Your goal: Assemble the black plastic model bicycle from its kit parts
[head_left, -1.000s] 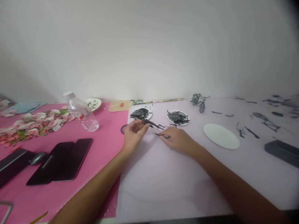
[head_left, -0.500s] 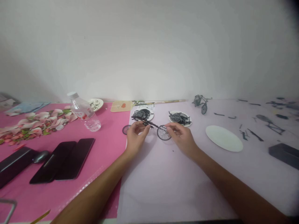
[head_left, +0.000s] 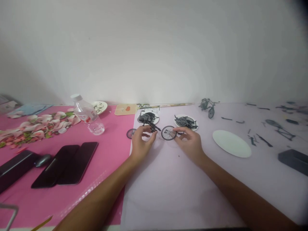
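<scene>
My left hand [head_left: 141, 142] pinches a small black model bicycle frame [head_left: 151, 125] just above the pale table. My right hand [head_left: 190, 142] holds a little spoked wheel [head_left: 168, 132] by its rim, close to the frame's right end; whether they touch I cannot tell. Behind the hands stand two small white plates, the left plate [head_left: 155, 121] and the right plate [head_left: 195, 127], each piled with black bicycle parts. A loose wheel [head_left: 131, 133] lies on the pink mat by my left hand.
A finished model bicycle [head_left: 207, 105] stands at the back. An empty white plate [head_left: 231, 143] lies to the right, with scattered black parts [head_left: 262, 139] and a dark box [head_left: 293, 159] beyond. On the pink mat [head_left: 106, 154]: a water bottle [head_left: 86, 115], two phones [head_left: 66, 164], a mouse [head_left: 42, 159].
My right hand picked up a spoked wheel and brought it up beside the frame. My left hand kept hold of the frame and lifted it slightly.
</scene>
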A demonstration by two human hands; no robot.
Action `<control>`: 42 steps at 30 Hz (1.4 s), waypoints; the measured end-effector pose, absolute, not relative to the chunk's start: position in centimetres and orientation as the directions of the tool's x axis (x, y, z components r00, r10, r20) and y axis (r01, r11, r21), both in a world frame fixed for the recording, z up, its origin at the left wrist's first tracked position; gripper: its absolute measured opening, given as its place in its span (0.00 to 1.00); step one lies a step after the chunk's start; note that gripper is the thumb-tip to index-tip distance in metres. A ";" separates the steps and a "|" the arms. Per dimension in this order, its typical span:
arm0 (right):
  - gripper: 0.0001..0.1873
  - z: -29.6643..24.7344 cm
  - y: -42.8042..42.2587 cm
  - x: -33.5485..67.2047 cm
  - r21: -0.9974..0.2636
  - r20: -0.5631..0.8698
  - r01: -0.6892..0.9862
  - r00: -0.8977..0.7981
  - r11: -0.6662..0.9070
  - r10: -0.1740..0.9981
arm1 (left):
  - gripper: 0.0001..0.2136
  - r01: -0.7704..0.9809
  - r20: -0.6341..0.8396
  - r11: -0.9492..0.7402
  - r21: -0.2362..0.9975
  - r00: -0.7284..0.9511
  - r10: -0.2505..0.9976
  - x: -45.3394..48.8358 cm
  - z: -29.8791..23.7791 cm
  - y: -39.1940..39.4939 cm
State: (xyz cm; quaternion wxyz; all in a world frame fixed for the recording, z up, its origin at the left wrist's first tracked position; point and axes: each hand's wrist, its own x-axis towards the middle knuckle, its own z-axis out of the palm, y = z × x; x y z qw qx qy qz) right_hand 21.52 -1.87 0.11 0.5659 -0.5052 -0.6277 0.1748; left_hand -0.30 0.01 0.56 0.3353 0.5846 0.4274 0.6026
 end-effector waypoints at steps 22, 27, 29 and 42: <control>0.09 0.4 -2.4 20.2 -0.766 0.578 0.471 0.203 0.439 0.791 | 0.22 -0.116 0.157 -0.163 0.980 -0.063 0.986 0.6 0.4 -0.2; 0.05 0.7 -2.4 20.5 -0.637 0.689 0.517 0.049 0.572 0.723 | 0.24 -0.171 0.121 -0.124 0.977 -0.031 0.992 0.9 0.5 -0.5; 0.06 0.7 -2.3 20.6 -0.584 0.730 0.525 0.007 0.619 0.683 | 0.24 -0.171 0.095 -0.096 0.980 -0.016 0.995 1.1 0.6 -0.7; 0.07 0.5 -2.0 20.5 -0.512 0.771 0.567 -0.028 0.645 0.636 | 0.26 -0.242 0.008 -0.006 0.970 0.007 1.000 1.5 1.0 -1.2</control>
